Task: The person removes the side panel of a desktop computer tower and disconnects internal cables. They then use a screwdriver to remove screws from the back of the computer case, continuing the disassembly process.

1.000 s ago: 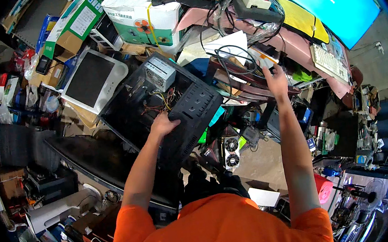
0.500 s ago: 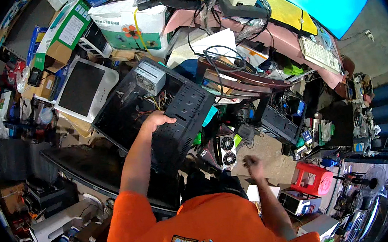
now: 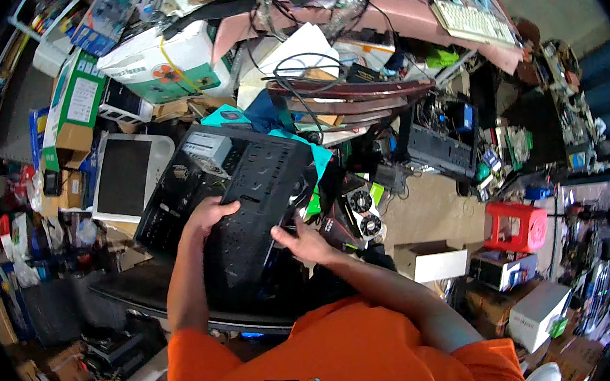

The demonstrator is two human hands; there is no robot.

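A black computer case [image 3: 253, 196] lies tilted in front of me, its side off, with a silver power supply [image 3: 208, 150] fixed in its far corner. My left hand [image 3: 209, 214] grips the inner edge of the case frame, fingers curled over it. At the case's right side is my right hand [image 3: 305, 244], thumb and fingers apart, close against the edge; whether it touches is hard to tell. Just beyond my right hand a graphics card box [image 3: 345, 216] with pictured fans stands on the floor.
A monitor [image 3: 123, 176] stands left of the case. Loose black cables [image 3: 307, 71] hang over the cluttered bench. Another opened computer case [image 3: 439, 139] sits to the right. A red plastic stool [image 3: 515, 228] and an open carton [image 3: 431, 260] are at the lower right.
My right hand has come up from beside my body to the case's right edge. The left hand keeps its grip. The view has shifted, and the case appears turned somewhat more upright.
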